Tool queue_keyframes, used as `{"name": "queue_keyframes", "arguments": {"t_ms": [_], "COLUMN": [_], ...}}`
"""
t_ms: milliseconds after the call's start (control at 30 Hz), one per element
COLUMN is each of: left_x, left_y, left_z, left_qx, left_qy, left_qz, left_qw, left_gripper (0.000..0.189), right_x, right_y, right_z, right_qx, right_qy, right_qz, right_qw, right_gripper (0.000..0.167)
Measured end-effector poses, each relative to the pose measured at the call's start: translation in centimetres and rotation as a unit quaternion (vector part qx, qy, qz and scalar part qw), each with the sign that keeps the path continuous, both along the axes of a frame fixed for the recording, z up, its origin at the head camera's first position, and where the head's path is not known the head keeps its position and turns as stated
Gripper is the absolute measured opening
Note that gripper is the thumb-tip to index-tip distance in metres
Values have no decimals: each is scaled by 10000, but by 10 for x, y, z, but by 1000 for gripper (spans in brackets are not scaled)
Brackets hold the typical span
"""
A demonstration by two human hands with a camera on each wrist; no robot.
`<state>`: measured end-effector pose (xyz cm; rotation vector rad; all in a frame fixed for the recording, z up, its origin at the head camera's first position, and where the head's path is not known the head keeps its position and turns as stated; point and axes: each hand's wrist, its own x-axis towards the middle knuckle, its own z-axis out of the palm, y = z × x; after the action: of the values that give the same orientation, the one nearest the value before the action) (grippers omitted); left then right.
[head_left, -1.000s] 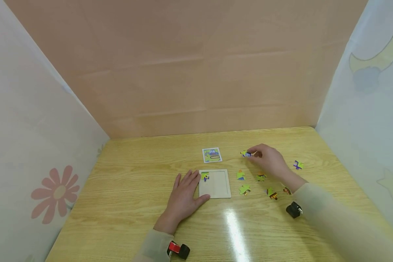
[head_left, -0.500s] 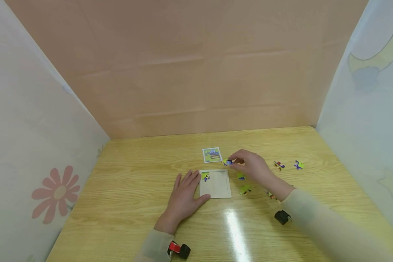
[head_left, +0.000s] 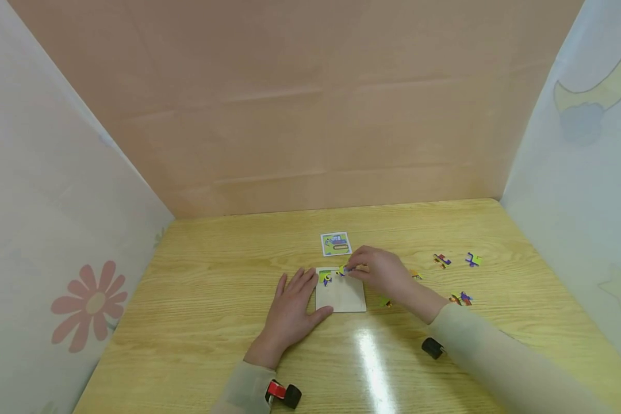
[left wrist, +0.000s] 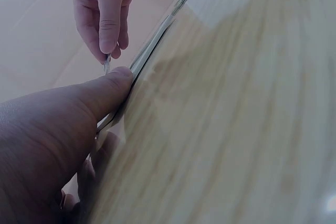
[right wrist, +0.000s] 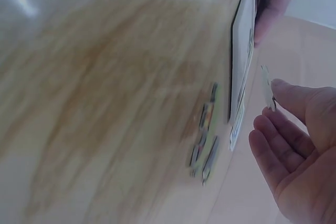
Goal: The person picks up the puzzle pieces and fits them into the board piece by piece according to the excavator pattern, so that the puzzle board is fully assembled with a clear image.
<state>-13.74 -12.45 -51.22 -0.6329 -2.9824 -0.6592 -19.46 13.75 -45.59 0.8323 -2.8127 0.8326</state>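
My left hand lies along the left side of a square puzzle tray, fingers extended and thumb on its near left corner. One green puzzle piece sits in the tray's upper left corner. My right hand pinches another puzzle piece between thumb and fingertips, over the tray's far edge, right of the seated piece. Seen edge-on in the right wrist view, the pinched piece is above the tray. In the left wrist view, my left thumb rests at the tray's edge.
A square picture card showing an excavator lies just beyond the tray. Several loose pieces are spread to the right, among them a purple-green piece and a striped piece. My right forearm partly covers others. Walls stand behind and at both sides.
My right hand has carried the pinched piece leftward and nearer, from right of the picture card to over the tray's far edge. My left hand has stayed on the tray.
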Motion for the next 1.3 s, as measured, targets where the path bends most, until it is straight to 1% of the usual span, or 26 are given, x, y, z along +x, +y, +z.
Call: {"name": "queue_keyframes", "arguments": {"t_ms": [133,267,367,567,667,833,933,1100,1300], "left_x": [0,0,-1,-1,0,1,2,1,1], "left_y": [0,0,0,0,0,0,0,0,0], "left_z": [0,-1,-1,-1,-1,3,4,3,2], "left_qx": [-31,5,31,2,15,66,77,44,15], "left_qy": [-10,75,128,63,132,169,146,118,96], "left_qz": [7,-11,-20,-6,-23,-29,-21,-7,-7], "left_qw": [10000,10000,9999,10000,9999,9998,9999,9999,10000], "left_gripper": [88,88,87,88,86,85,84,85,84], "right_x": [1,1,0,-3,-4,-5,-5,-4,-6], "right_y": [-6,-10,-14,-18,-19,-20,-21,-21,-21], "right_z": [-1,-3,-5,-7,-9,-10,-10,-10,-16], "right_qx": [96,95,120,233,311,372,501,782,1068], "right_qy": [168,250,222,128,137,134,176,431,763], "right_qz": [98,195,208,122,102,190,259,435,619], "right_qw": [9998,9995,9995,9996,9994,9990,9983,9951,9894], "right_gripper": [8,9,9,8,8,8,9,13,16]}}
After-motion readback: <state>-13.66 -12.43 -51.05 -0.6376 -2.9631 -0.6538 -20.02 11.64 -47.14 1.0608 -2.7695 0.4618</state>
